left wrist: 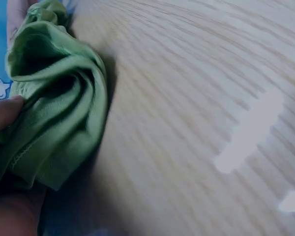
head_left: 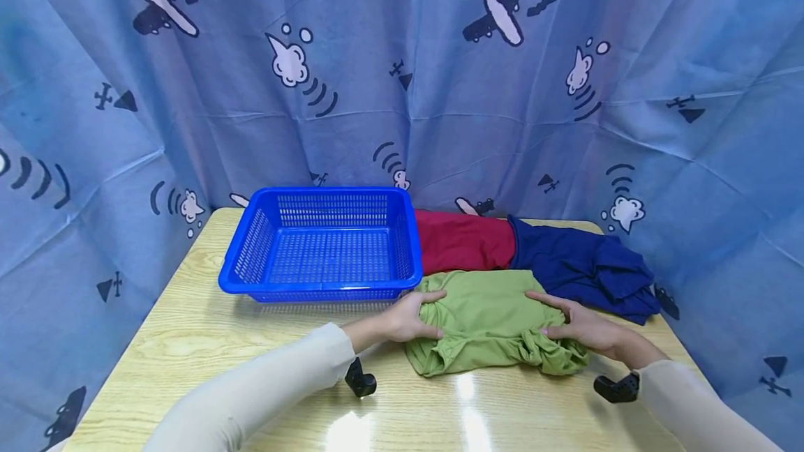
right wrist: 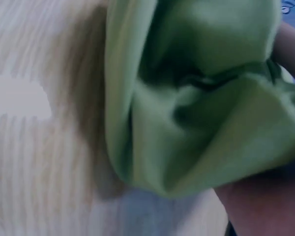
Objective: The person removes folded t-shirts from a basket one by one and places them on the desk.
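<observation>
A folded green garment lies on the table between my two hands. My left hand holds its left side, thumb on top at the near corner and fingers at the far part of that side. My right hand grips the right side, where the cloth bunches near the thumb. In the left wrist view the green garment shows loose open folds and a stitched hem beside the thumb. The green garment sags in rounded folds in the right wrist view, covering most of the right hand.
A blue plastic basket stands at the back left, its right corner close to my left hand. Behind the green garment lie a red cloth and a navy blue cloth. A curtain hangs around the wooden table.
</observation>
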### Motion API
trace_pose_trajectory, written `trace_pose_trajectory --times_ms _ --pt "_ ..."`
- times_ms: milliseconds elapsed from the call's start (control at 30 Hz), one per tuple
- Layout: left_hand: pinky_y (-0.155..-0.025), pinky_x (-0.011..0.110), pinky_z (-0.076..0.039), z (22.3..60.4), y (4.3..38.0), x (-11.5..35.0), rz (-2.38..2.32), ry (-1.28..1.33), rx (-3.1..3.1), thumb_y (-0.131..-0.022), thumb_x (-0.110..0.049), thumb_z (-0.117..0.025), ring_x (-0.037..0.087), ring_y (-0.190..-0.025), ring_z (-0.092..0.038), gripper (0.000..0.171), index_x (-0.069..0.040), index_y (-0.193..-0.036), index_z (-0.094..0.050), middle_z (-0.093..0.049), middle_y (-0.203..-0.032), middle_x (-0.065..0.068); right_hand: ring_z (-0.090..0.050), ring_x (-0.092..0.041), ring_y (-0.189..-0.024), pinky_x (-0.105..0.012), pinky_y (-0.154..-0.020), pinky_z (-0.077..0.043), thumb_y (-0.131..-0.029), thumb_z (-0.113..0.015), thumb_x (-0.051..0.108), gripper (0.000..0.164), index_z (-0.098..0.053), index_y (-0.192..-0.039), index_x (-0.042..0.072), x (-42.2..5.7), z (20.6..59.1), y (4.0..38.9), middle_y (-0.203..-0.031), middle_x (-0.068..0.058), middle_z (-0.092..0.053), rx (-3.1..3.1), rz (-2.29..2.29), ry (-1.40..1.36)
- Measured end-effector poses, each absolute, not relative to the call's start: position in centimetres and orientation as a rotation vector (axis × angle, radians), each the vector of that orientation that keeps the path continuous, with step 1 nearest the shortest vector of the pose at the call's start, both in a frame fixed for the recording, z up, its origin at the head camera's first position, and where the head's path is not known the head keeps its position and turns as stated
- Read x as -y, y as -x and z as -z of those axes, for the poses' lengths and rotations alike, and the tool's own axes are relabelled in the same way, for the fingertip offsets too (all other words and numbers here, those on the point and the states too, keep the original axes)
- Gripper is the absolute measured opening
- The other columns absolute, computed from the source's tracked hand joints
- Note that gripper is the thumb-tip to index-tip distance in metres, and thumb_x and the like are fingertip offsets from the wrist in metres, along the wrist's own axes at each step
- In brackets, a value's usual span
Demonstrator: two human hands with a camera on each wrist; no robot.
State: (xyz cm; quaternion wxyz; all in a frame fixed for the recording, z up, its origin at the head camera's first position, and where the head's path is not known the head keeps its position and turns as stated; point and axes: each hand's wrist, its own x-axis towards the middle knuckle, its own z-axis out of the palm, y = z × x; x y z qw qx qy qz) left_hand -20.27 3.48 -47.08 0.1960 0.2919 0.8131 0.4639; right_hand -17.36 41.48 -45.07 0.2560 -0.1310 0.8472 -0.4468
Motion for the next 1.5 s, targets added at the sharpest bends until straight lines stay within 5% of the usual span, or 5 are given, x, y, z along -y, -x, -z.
trace_pose_trajectory --times_ms 100,367,667,933,1500 --pt "-0.125 0.043 -0.029 47.53 20.09 -3.32 -1.267 -0.827 -2.280 -0.084 -0.013 -0.080 0.031 -0.151 -0.036 0.082 -0.002 -0.154 -0.039 -0.039 -0.161 0.016 -0.023 -0.058 -0.145 -0.072 -0.108 -0.033 -0.100 -0.062 0.018 0.075 -0.022 -0.161 0.004 -41.57 45.37 17.41 -0.166 -0.033 0.002 -2.315 1.182 0.384" --pt "-0.120 0.035 -0.038 48.11 19.89 -3.72 -1.058 -0.940 -2.413 -0.085 -0.018 -0.079 0.027 -0.144 -0.045 0.080 0.001 -0.152 -0.041 -0.047 -0.155 0.017 0.006 -0.061 -0.148 -0.082 -0.104 -0.025 -0.099 -0.062 0.020 0.072 -0.027 -0.160 0.007 -41.98 45.73 17.15 -0.166 -0.032 -0.002 -2.336 1.152 0.387" --pt "-0.113 0.032 -0.045 47.82 19.94 -4.11 -0.847 -0.923 -2.541 -0.081 -0.023 -0.084 0.027 -0.137 -0.054 0.078 -0.008 -0.149 -0.050 -0.057 -0.148 0.012 -0.007 -0.062 -0.146 -0.073 -0.103 -0.037 -0.098 -0.063 0.016 0.067 -0.034 -0.156 0.002 -41.96 45.61 17.31 -0.163 -0.034 -0.018 -2.377 1.095 0.502" --pt "-0.116 0.037 -0.041 47.44 20.15 -3.62 -0.875 -0.902 -2.498 -0.082 -0.026 -0.083 0.031 -0.139 -0.049 0.073 -0.016 -0.148 -0.054 -0.055 -0.149 0.016 -0.029 0.021 -0.129 -0.016 -0.093 -0.045 -0.095 -0.068 0.017 0.063 -0.044 -0.151 0.000 -42.33 45.21 17.65 -0.152 -0.036 -0.040 -2.442 0.993 0.718" --pt "-0.123 0.048 -0.031 47.73 19.99 -3.33 -0.914 -0.885 -2.495 -0.084 -0.029 -0.082 0.039 -0.150 -0.032 0.071 -0.020 -0.148 -0.054 -0.049 -0.153 0.021 -0.031 0.018 -0.130 -0.016 -0.094 -0.044 -0.094 -0.067 0.015 0.063 -0.044 -0.151 -0.001 -42.32 45.32 17.81 -0.151 -0.036 -0.042 -2.418 0.956 0.752"
